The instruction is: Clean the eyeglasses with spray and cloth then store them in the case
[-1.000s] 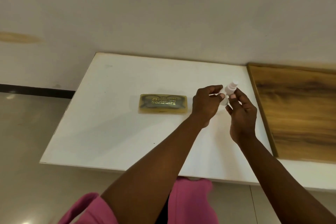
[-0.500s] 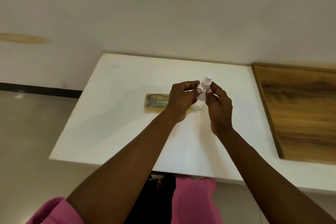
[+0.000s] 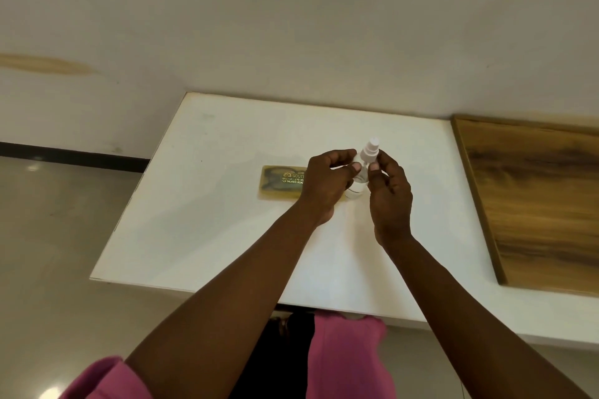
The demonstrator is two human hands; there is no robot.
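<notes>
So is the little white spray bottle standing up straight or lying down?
Standing up, a bit tilted. The small white spray bottle points its nozzle upward, held between the left hand and right hand.

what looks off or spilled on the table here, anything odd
Nothing is spilled on the white table. The left hand and right hand hold the spray bottle upright. The eyeglass case lies flat and closed.

White table (image 3: 227, 236), wood panel (image 3: 534, 204) — pale wall (image 3: 291, 26), glossy floor (image 3: 48, 236)
</notes>
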